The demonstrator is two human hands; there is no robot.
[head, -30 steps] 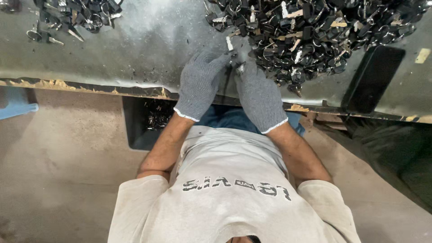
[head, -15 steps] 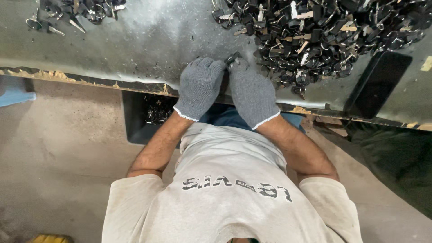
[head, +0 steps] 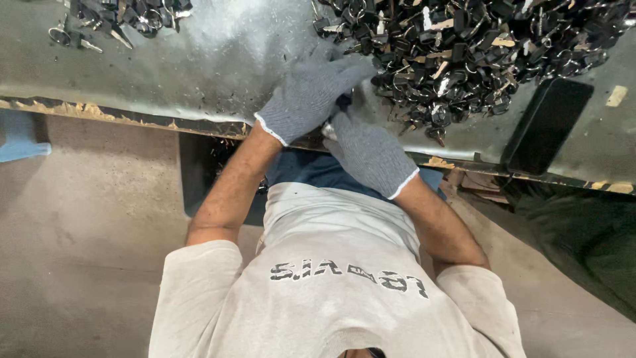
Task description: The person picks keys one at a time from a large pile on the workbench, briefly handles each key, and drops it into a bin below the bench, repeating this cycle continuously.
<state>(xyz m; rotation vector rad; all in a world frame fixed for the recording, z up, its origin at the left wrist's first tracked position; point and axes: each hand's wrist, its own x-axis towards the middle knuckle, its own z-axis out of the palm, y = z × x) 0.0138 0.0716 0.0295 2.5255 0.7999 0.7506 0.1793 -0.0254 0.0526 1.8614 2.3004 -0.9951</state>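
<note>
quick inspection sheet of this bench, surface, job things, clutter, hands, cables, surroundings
surface: grey metal bench top, scuffed, with debris along its front edge
job's things: big pile of dark keys at the right; smaller key pile at the far left
clutter: black phone lying flat at the bench edge
grippers: left hand and right hand, both in grey knit gloves, meet at the big pile's edge; grip hidden
cables: nothing seen
surroundings: concrete floor, blue object at the left

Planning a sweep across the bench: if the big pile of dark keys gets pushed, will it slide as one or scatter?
The pile would likely scatter: its pieces lie loose and tangled. They look metal, so probably heavy together. The table looks smooth, so strays may slide.
</note>
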